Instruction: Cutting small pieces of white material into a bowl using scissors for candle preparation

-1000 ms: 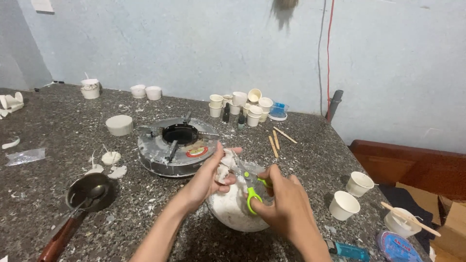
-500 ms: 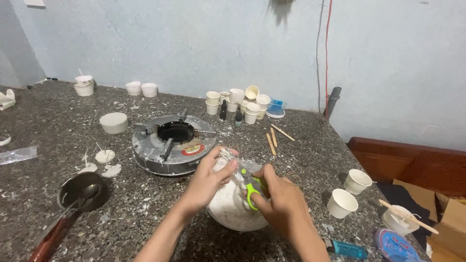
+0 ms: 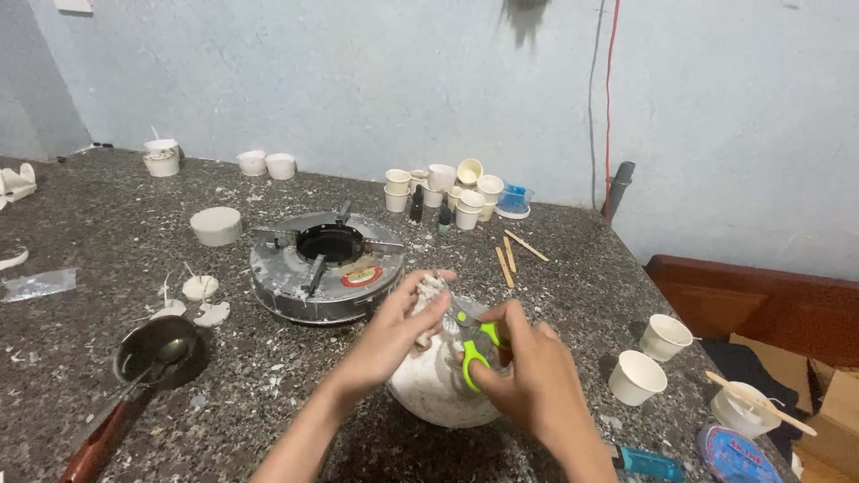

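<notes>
Round metal burner (image 3: 324, 265) mid-counter, small dark pan with wooden handle (image 3: 134, 380) front left – white wax bits (image 3: 199, 288) between them. White cup cluster (image 3: 443, 190) at the wall, two dark dropper bottles (image 3: 417, 206) just in front. Wooden sticks (image 3: 508, 255) right of the burner – two white cups (image 3: 651, 356) at the right edge, blue lighter (image 3: 649, 462) near the bottom.

**Scissors at a tied plastic bag on a speckled stone counter**

Left hand (image 3: 394, 335) gripping the gathered top of a clear plastic bag (image 3: 438, 389) of white material. Right hand (image 3: 528, 385) closed on green-handled scissors (image 3: 474, 344), blades at the bag's neck. Just behind: round metal burner (image 3: 322, 264). Left: dark ladle (image 3: 157, 349) with wooden handle. Right: two white paper cups (image 3: 651, 358). Against the wall: cluster of small cups (image 3: 447, 188), wooden sticks (image 3: 514, 255) nearby.
</notes>
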